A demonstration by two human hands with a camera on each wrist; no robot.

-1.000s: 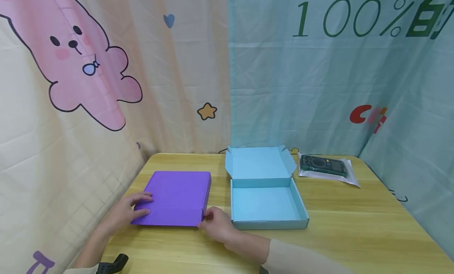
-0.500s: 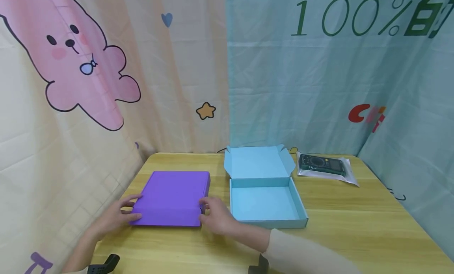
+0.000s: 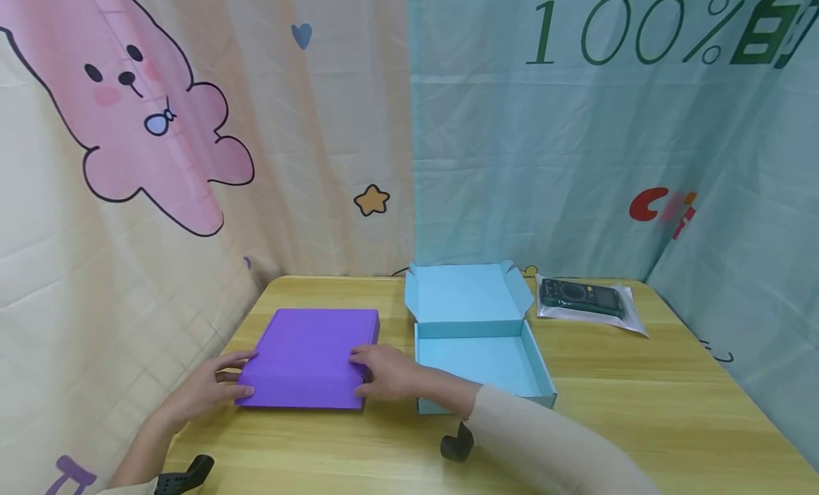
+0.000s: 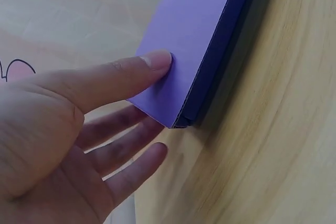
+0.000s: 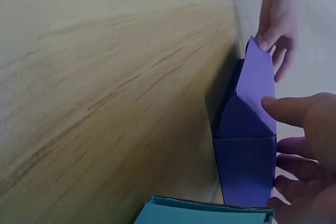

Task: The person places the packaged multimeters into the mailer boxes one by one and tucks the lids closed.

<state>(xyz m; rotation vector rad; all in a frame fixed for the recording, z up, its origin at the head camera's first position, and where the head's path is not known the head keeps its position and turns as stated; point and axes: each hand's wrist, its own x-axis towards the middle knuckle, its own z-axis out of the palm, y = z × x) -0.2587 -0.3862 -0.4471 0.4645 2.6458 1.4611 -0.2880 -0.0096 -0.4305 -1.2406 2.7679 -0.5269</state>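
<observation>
A flat purple cardboard box lies on the table's left half, its lid down and the front part of the lid sloping. My left hand is at its left front corner. In the left wrist view, the left thumb lies flat on the lid, and some fingers pass behind the box edge. At the right side, my right hand touches the box with its fingers over the lid's right edge. The right wrist view has the right thumb against the sloping front, with the other fingers spread along the top.
A light blue box stands right of the purple one with its lid raised; my right forearm crosses its front corner. Behind it on the right lies a dark green multimeter in a clear bag. Printed curtains surround the wooden table.
My right hand has gone from the box's front right corner up onto the lid's right edge. The left hand has slid slightly left, off the lid toward the side edge.
</observation>
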